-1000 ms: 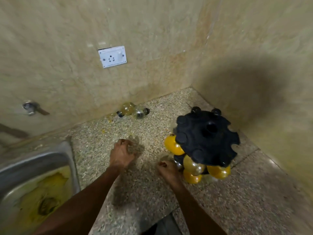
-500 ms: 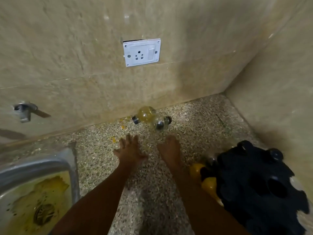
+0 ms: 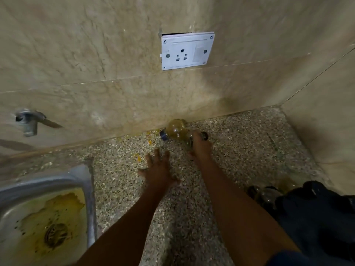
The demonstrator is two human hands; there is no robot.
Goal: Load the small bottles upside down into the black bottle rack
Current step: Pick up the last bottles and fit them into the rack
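step: fetching bottles | right hand (image 3: 200, 148) curls over nearer of two small round clear bottles (image 3: 177, 129) lying at far wall, apparently to lift it | left hand (image 3: 160, 169) fingers spread, holds nothing, near them | black plastic bottle rack (image 3: 322, 212) near right, partly loaded

Bare forearms (image 3: 240, 204), no sleeves

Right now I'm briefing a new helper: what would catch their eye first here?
Two small amber glass bottles lying against the beige tiled wall, the right hand gripping the nearer one while the open left hand hovers beside it. Then the white wall socket above, the stained steel sink at left, and the black bottle rack at lower right.
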